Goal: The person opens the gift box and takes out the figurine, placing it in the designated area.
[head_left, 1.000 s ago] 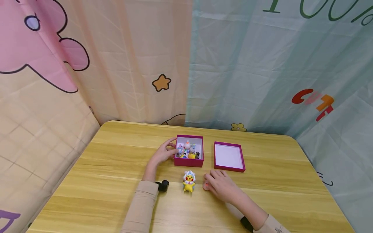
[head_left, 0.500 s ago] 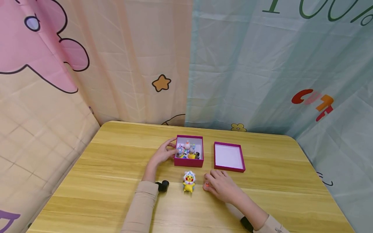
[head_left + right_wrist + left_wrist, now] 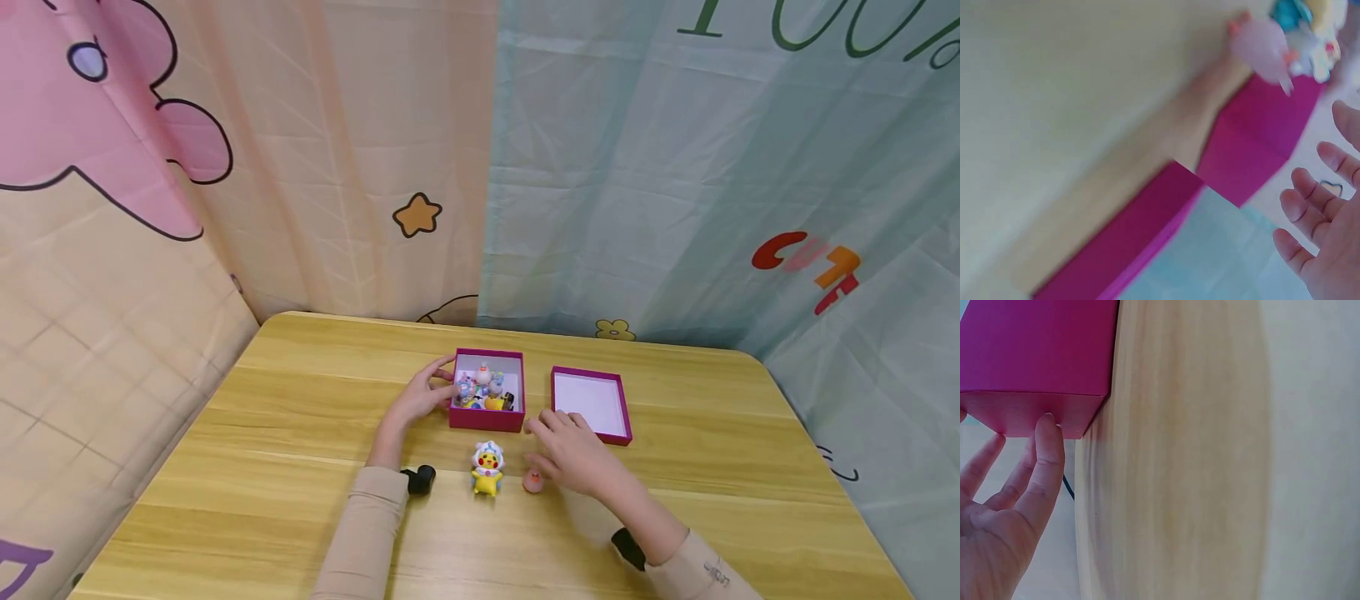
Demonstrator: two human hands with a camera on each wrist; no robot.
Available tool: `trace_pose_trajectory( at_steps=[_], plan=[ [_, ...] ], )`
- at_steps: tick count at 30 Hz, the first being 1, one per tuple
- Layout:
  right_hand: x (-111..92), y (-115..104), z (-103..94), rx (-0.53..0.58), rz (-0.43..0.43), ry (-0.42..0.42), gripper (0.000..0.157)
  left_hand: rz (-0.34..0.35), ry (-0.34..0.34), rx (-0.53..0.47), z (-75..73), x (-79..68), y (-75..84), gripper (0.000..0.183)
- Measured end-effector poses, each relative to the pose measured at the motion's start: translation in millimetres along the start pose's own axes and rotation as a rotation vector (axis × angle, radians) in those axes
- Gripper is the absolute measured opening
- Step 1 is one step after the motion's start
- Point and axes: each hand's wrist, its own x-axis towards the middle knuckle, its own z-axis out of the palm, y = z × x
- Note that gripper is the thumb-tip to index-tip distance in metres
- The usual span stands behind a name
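Observation:
A magenta box point(image 3: 486, 417) holding several small toy figures stands mid-table. My left hand point(image 3: 429, 390) rests against its left wall, and in the left wrist view straight fingers point(image 3: 1047, 447) touch the box point(image 3: 1035, 356). A yellow figure in a white hood point(image 3: 487, 468) stands in front of the box. Beside it a small pink figure point(image 3: 532, 481) lies on the table. My right hand point(image 3: 564, 443) hovers just above and behind it, fingers spread and holding nothing. In the right wrist view the pink figure point(image 3: 1261, 45) is blurred, with the fingers point(image 3: 1310, 203) apart from it.
A shallow magenta tray or lid point(image 3: 590, 435) with a white inside lies right of the box. The wooden table point(image 3: 262, 467) is fenced by printed curtains on the left, back and right. A black wrist device point(image 3: 420, 478) shows by my left sleeve.
My right hand has lifted off the small pink figure and moved back toward the boxes, leaving the figure uncovered on the table. The left hand has stayed on the box.

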Motion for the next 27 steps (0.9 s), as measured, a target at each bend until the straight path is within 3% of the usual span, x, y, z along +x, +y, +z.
trace_pose_trajectory(
  at_steps=[7,13,19,27],
  plan=[
    [31.5,11.7,-16.4,-0.06,0.006,0.077,0.033,0.011,0.017,0.011,1.0,6.5,-10.1,0.06],
    [55.6,19.6,-19.8,-0.063,0.038,0.047,0.033,0.003,0.019,0.019,0.9,6.6,-9.9,0.061],
    [77.4,23.6,-13.9,-0.063,0.068,0.016,0.035,-0.008,0.026,0.014,0.1,6.4,-9.8,0.061],
    [99.4,26.1,2.1,-0.11,0.038,0.026,0.038,-0.001,0.018,0.018,0.1,5.8,-8.8,0.061]
  ],
)
